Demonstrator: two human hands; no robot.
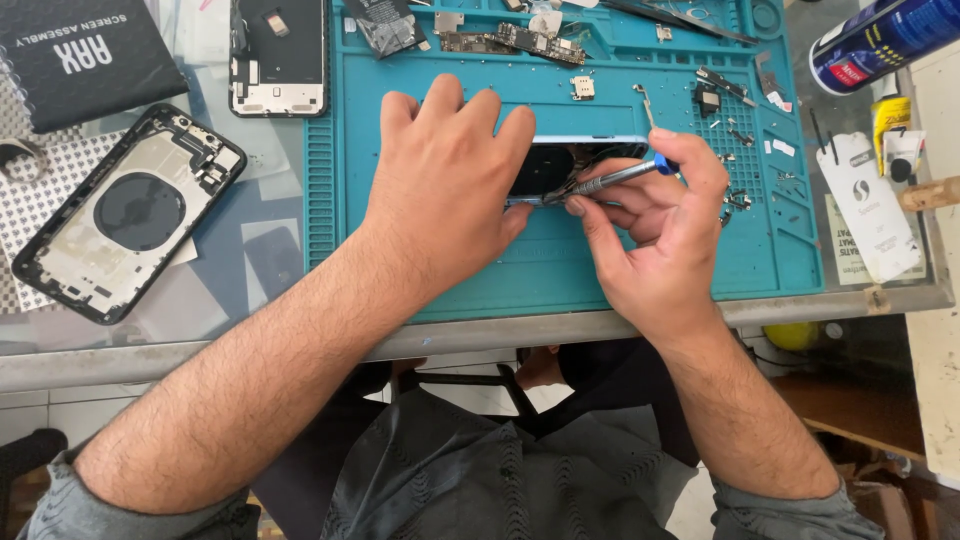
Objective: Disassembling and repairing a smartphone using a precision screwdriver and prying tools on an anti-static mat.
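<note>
Both hands meet over the phone (570,160): left (445,190) flat on it, right (655,225) gripping a screwdriver (610,178).

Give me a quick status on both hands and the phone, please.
Left hand flat on blue phone. Right hand pinching screwdriver, tip at phone's edge. Loose parts nearby.

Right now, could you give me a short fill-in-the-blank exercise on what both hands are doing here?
1. The right hand holds a ____ with a blue cap.
2. The left hand presses down on a phone frame lying on a ____ repair mat.
3. A black phone housing lies to the ____ of the mat.

Missing words: screwdriver; teal; left
</note>
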